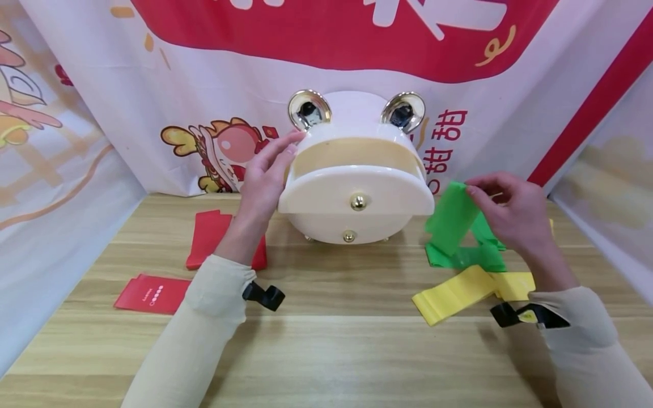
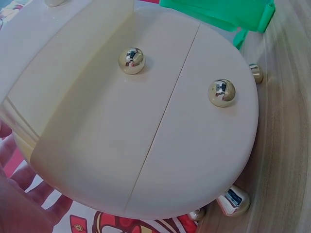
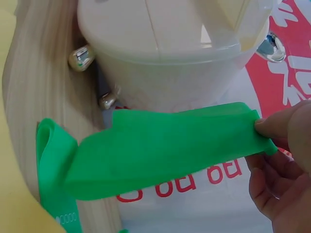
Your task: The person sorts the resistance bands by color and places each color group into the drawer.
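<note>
A white rounded box point(image 1: 352, 226) with two gold knobs and two shiny eye-like domes stands at the back. Its upper drawer point(image 1: 326, 190) juts out over the lower front. My left hand point(image 1: 265, 175) rests on the box's left side near the drawer, fingers extended; in the left wrist view those fingers point(image 2: 34, 194) lie spread beside the wall. With thumb and fingers, my right hand point(image 1: 515, 212) pinches one end of a flat green resistance band point(image 1: 451, 218). The band hangs down right of the box, its lower part on the table; more green band lies around it.
Yellow bands point(image 1: 454, 294) lie on the wooden table point(image 1: 347, 362) in front of the green one. Red bands point(image 1: 206, 235) are at the left, and a red one with white print point(image 1: 153, 293) lies nearer. A printed cloth point(image 1: 245, 73) hangs behind the box.
</note>
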The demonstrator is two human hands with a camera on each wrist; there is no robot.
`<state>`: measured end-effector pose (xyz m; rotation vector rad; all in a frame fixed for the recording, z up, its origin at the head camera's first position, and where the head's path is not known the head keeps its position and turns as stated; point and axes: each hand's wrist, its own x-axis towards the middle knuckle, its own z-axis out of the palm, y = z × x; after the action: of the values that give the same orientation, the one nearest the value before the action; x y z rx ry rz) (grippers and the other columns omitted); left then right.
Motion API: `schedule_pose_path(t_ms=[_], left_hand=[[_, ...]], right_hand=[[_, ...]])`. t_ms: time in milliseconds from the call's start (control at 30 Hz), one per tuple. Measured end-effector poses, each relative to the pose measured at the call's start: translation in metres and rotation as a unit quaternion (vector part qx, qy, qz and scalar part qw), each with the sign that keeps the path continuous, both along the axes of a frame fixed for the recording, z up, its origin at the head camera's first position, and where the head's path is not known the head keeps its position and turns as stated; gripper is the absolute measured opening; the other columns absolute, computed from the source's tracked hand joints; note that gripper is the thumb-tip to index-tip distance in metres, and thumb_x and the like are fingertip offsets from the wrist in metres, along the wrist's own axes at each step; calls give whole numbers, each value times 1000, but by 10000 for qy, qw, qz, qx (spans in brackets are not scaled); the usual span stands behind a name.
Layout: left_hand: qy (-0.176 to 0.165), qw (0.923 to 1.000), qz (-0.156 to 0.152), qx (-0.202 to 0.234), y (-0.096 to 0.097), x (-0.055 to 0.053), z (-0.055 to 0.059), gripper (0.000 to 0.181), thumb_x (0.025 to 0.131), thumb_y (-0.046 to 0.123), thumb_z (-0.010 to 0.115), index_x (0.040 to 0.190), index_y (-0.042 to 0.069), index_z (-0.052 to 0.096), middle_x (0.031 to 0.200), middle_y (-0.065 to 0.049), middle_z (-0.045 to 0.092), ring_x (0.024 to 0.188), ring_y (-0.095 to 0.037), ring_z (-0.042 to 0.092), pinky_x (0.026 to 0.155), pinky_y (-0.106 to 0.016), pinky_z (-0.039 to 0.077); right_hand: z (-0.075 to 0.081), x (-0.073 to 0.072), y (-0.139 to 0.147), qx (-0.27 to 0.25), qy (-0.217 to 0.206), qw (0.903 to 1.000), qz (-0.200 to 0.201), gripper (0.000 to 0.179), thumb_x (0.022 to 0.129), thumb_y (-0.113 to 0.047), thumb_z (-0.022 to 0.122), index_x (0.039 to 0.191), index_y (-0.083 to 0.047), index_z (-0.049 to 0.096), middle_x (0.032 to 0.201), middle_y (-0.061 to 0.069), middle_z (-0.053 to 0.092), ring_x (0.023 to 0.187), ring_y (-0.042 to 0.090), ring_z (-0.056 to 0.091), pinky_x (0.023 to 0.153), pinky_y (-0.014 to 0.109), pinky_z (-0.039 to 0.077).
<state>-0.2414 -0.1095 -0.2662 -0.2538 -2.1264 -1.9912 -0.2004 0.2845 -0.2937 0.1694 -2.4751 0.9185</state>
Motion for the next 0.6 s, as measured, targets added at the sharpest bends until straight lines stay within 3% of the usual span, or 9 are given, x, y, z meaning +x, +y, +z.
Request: schedule_pose_path(t_ms=[200, 367, 600], left_hand=[[53, 10000, -10, 59, 1, 0, 0, 35, 110, 38, 57, 142, 31, 68, 157, 15, 56, 146, -8, 50, 114, -37, 53], [59, 10000, -2, 57, 1, 1, 0, 35, 110, 38, 56, 142, 32, 68, 157, 15, 56, 145, -8, 50, 113, -37, 54], [66, 10000, 14, 25, 1, 1, -1, 35, 110, 38, 56, 143, 32, 68, 157, 15, 56, 146, -8, 49, 114, -39, 53]], right_hand=[[9, 6, -3, -379, 470, 9981, 106, 27, 102, -23, 72, 119, -3, 78, 96, -28, 65, 78, -5, 60, 69, 2, 49], [17, 14, -6, -612, 590, 9963, 116, 27, 100, -21, 74, 120, -3, 78, 97, -33, 65, 79, -5, 63, 72, 2, 51], [29, 20, -11, -1085, 691, 9917, 35, 28, 99, -20, 76, 118, 1, 78, 94, -29, 70, 76, -3, 66, 70, 5, 53]])
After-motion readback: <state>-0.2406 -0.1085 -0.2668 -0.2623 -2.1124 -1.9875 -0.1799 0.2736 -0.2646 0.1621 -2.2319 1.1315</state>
